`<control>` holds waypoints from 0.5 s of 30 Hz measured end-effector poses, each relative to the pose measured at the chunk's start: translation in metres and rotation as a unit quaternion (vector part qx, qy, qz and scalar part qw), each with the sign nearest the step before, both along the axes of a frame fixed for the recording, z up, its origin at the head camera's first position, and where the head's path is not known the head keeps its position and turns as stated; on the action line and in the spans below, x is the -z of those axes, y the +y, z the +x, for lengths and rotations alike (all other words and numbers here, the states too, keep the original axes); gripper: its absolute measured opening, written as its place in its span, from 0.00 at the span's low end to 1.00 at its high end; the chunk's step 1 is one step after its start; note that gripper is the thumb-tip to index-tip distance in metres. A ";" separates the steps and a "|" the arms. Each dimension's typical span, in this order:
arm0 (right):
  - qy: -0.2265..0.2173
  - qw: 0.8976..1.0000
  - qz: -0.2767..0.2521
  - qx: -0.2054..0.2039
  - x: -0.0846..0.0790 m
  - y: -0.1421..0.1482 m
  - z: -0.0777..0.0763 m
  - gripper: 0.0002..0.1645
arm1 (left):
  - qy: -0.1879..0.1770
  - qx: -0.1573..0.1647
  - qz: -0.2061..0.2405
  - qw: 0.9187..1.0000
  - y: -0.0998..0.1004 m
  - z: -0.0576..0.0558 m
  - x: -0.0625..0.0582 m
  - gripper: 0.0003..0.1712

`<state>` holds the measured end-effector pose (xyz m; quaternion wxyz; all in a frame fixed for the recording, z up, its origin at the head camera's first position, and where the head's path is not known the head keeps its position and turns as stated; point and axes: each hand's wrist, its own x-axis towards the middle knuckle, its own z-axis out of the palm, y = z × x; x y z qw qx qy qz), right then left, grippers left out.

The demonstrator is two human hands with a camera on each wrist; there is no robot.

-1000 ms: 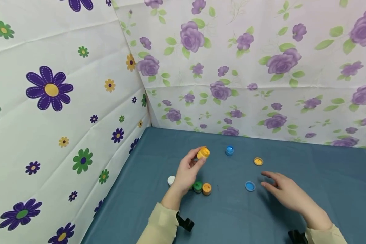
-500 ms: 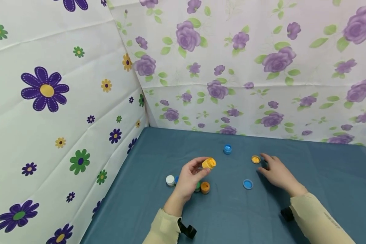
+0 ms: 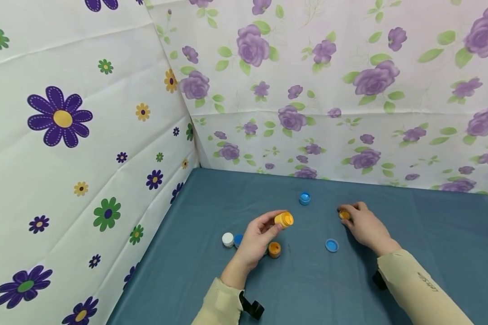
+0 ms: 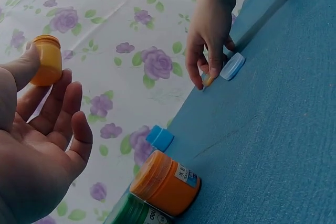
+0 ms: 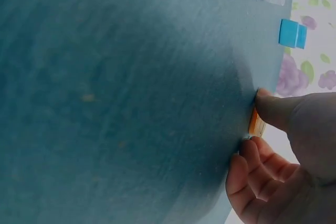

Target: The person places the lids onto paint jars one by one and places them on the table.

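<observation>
Above the table my left hand [image 3: 255, 238] holds a small open yellow paint jar [image 3: 284, 220], tilted with its mouth toward the right. Thumb and fingers grip the jar's sides in the left wrist view, the other fingers [image 4: 81, 135] loosely bent. My right hand [image 3: 368, 228] pinches the yellow jar lid [image 3: 344, 215] at the tabletop, thumb and fingers on opposite edges; the right wrist view shows the lid [image 5: 256, 123] edge-on between them. An open blue paint jar [image 3: 304, 198] stands farther back. A blue lid [image 3: 331, 245] lies in front of the right hand.
Beside my left wrist stand a white-topped jar [image 3: 227, 239], a blue-topped jar [image 3: 238, 239] and an orange jar [image 3: 274, 249]. A green jar [image 4: 134, 211] is mostly hidden behind the hand in the head view. Flowered cloths [image 3: 309, 90] border the blue-covered table [image 3: 301, 289].
My right hand has reached forward to the yellow lid and now pinches it. My left hand has moved slightly right and toward me with the yellow jar.
</observation>
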<state>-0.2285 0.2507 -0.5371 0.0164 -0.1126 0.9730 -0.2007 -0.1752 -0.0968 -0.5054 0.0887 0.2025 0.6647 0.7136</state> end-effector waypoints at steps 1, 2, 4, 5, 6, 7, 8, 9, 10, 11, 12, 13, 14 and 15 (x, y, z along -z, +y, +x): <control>0.003 1.000 -0.002 0.000 0.001 0.001 0.000 0.26 | 0.002 0.000 0.001 1.000 0.000 0.000 0.000 0.23; 0.005 1.000 -0.004 -0.001 0.001 0.002 0.000 0.26 | 0.004 -0.001 0.000 1.000 0.001 0.000 0.000 0.23; 0.006 1.000 -0.008 -0.001 0.002 0.003 0.000 0.25 | 0.006 -0.004 0.002 1.000 0.001 0.000 -0.001 0.23; 0.005 1.000 -0.011 0.000 0.002 0.003 0.000 0.25 | 0.008 -0.005 0.002 1.000 0.001 0.000 -0.001 0.23; 0.005 1.000 -0.013 0.000 0.002 0.004 0.000 0.25 | 0.009 -0.006 0.004 1.000 0.001 0.000 -0.001 0.23; 0.004 1.000 -0.015 0.001 0.002 0.003 0.000 0.25 | 0.009 -0.007 0.005 1.000 0.001 0.000 -0.001 0.23; 0.003 1.000 -0.016 0.002 0.001 0.003 0.001 0.25 | 0.009 -0.009 0.005 1.000 0.001 0.000 -0.001 0.22; 0.001 1.000 -0.017 0.004 0.001 0.003 0.001 0.25 | 0.008 -0.010 0.005 1.000 0.001 0.000 0.000 0.22; 0.000 1.000 -0.018 0.005 0.000 0.002 0.001 0.25 | 0.008 -0.011 0.004 1.000 0.001 0.000 -0.001 0.22; -0.001 1.000 -0.019 0.006 0.000 0.002 0.001 0.24 | 0.006 -0.012 0.005 1.000 0.001 0.000 -0.001 0.22; -0.002 1.000 -0.019 0.008 0.000 0.002 0.001 0.24 | 0.003 -0.013 0.005 1.000 0.001 0.001 -0.001 0.22; -0.004 1.000 -0.019 0.010 0.000 0.002 0.001 0.24 | 0.002 -0.014 0.005 1.000 0.001 0.001 -0.001 0.22; -0.007 1.000 -0.021 0.013 0.000 0.003 0.001 0.24 | 0.000 -0.015 0.005 1.000 0.001 0.001 -0.001 0.22; -0.010 1.000 -0.024 0.016 0.000 0.003 0.001 0.24 | -0.001 -0.016 0.005 1.000 0.001 0.002 -0.001 0.22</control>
